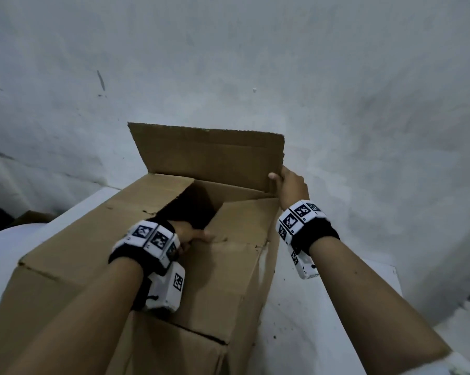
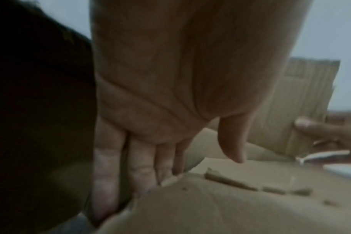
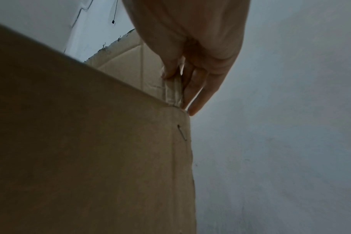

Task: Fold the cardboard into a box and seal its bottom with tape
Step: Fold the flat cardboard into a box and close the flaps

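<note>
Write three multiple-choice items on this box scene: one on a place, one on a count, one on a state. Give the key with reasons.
1. Where is the right hand?
A. on the upright flap's edge
B. flat on the table
C. inside the box

2. How many flaps stand upright?
A. three
B. one
C. none

3. What state is the box opening in?
A. taped shut
B. partly open, dark gap showing
C. crushed flat

Key: A, thumb and fingers pinch the upright flap; B, only the far flap rises; B, the left hand presses a flap beside the gap.

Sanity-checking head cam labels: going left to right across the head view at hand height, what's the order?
left hand on the folded-down flap → upright flap → right hand gripping that flap's right edge → bare wall
</note>
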`<state>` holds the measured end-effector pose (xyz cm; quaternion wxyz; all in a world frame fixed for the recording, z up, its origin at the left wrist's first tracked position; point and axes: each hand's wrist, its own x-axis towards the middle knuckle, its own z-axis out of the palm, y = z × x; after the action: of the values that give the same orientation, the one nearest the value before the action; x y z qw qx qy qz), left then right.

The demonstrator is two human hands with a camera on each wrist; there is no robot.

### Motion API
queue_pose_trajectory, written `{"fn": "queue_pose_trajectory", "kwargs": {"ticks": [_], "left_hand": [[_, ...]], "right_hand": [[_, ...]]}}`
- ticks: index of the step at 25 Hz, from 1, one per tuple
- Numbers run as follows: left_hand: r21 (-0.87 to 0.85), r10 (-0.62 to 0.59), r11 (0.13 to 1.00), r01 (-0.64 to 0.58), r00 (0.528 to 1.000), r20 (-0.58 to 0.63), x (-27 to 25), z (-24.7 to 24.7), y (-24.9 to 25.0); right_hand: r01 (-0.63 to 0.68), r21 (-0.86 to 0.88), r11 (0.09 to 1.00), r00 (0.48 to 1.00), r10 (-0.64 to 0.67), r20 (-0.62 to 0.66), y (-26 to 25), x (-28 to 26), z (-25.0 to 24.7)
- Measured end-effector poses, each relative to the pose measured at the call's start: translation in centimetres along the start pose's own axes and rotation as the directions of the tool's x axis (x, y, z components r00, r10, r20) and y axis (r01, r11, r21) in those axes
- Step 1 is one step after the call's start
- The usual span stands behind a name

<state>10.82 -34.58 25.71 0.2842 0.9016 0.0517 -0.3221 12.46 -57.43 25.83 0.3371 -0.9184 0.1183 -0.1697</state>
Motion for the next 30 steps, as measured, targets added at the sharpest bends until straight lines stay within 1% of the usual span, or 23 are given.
{"fn": "queue_pose_trajectory", "kwargs": {"ticks": [1,3,6,9,11,12,14,16,17,18,19,21,22,23,24,25,26,27,30], "left_hand": [[0.054,0.049,0.997,-0.047,0.998,-0.039,-0.6,-1.1,0.1],[0.145,0.133,0.981,-0.125,0.990,-0.046,-1.6,-2.3,0.0],[0.191,0.195,0.965,-0.180,0.979,-0.060,-3.3,-2.8,-0.3],[0.245,0.203,0.951,-0.186,0.978,-0.047,-5.4,-2.9,-1.3],[0.333,0.183,0.929,-0.161,0.982,-0.037,-6.9,-2.4,-3.0],[0.346,0.169,0.927,-0.147,0.985,-0.034,-7.6,-2.2,-3.8],[0.257,0.153,0.957,-0.133,0.986,-0.063,-8.5,-1.6,-6.0],[0.082,0.200,0.979,-0.189,0.965,-0.172,-9.3,-0.8,-8.2],[0.014,0.234,0.971,-0.238,0.941,-0.246,-9.6,-0.3,-9.1],[-0.029,0.264,0.957,-0.290,0.904,-0.337,-10.0,0.6,-9.9],[-0.058,0.283,0.939,-0.339,0.858,-0.429,-10.0,1.6,-10.3],[-0.128,0.270,0.895,-0.427,0.749,-0.605,-10.5,4.1,-11.2],[-0.151,0.258,0.870,-0.469,0.695,-0.672,-10.3,5.3,-11.5],[-0.138,0.257,0.852,-0.505,0.634,-0.730,-10.0,6.3,-11.9],[-0.089,0.270,0.846,-0.525,0.568,-0.778,-9.5,7.0,-12.2],[-0.040,0.285,0.842,-0.537,0.508,-0.813,-9.0,7.5,-12.6],[-0.013,0.292,0.839,-0.544,0.470,-0.833,-8.4,7.8,-13.0],[-0.003,0.297,0.833,-0.553,0.451,-0.842,-8.0,7.9,-13.2],[0.030,0.332,0.821,-0.570,0.435,-0.837,-8.0,7.9,-12.9]], "right_hand": [[0.005,0.000,1.000,1.000,-0.005,-0.009,-0.1,-0.1,0.0],[0.014,0.008,1.000,1.000,-0.014,-0.015,-0.2,-0.8,0.1],[0.031,0.023,0.999,1.000,-0.031,-0.001,-0.4,-1.9,0.1],[0.055,0.009,0.998,0.998,-0.056,0.022,-0.4,-2.8,0.1],[0.116,0.051,0.992,0.992,-0.118,0.038,0.5,-3.9,0.3],[0.164,0.083,0.983,0.985,-0.168,0.047,1.3,-4.4,0.5],[0.259,0.105,0.960,0.960,-0.268,0.084,2.8,-5.0,1.1],[0.312,0.059,0.948,0.932,-0.317,0.175,3.3,-4.9,1.2],[0.313,0.027,0.949,0.920,-0.310,0.240,3.2,-4.7,0.8],[0.301,0.006,0.954,0.906,-0.288,0.310,2.7,-4.7,0.5],[0.258,0.016,0.966,0.902,-0.247,0.355,2.2,-4.7,-0.1],[0.182,0.065,0.981,0.905,-0.193,0.378,0.6,-5.9,-0.4],[0.191,0.038,0.981,0.903,-0.191,0.385,-0.1,-6.6,-0.2],[0.246,-0.067,0.967,0.888,-0.197,0.416,-0.9,-7.7,0.3],[0.309,-0.186,0.933,0.868,-0.196,0.457,-1.3,-8.9,1.1],[0.348,-0.268,0.898,0.859,-0.191,0.475,-1.4,-10.0,2.0],[0.338,-0.289,0.896,0.863,-0.173,0.475,-1.4,-11.0,2.5],[0.302,-0.263,0.916,0.872,-0.155,0.464,-1.3,-11.6,2.8],[0.254,-0.220,0.942,0.887,-0.137,0.441,-1.3,-11.7,2.8]]}}
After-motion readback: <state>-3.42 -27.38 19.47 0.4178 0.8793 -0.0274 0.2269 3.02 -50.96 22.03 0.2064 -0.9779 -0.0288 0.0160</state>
